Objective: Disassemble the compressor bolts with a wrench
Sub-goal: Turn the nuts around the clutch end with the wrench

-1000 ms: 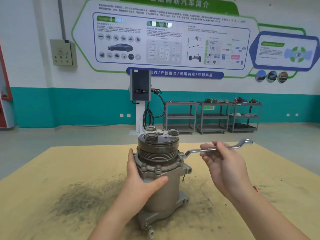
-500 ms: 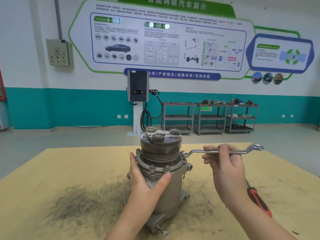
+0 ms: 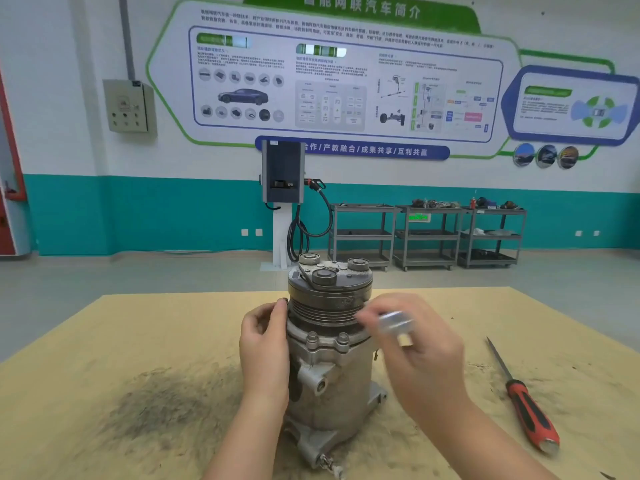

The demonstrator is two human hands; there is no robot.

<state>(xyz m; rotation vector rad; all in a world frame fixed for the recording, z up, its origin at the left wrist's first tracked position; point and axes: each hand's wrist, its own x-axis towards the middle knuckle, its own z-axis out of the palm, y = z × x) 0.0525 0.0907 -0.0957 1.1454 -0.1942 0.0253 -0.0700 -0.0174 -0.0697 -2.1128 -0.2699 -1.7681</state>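
Compressor [image 3: 329, 368] stands upright on the tan work table [image 3: 104, 341], pulley end up, with two flange bolts [image 3: 327, 339] facing the camera. Left hand [image 3: 265, 344] rests against its left side, fingers curled at the flange edge. Right hand [image 3: 415, 351] is motion-blurred beside the pulley, gripping the blurred silver wrench [image 3: 394, 322]; a red-handled screwdriver [image 3: 523, 400] lies well apart at the right.

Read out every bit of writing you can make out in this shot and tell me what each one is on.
"智能网联汽车简介": green header of the wall board.
"合作/产教融合/成果共享/互利共赢": blue banner below it.
Board body text: too small to read.
Green sign on the carts: blurred.
Compressor, screwdriver: no readable marks.
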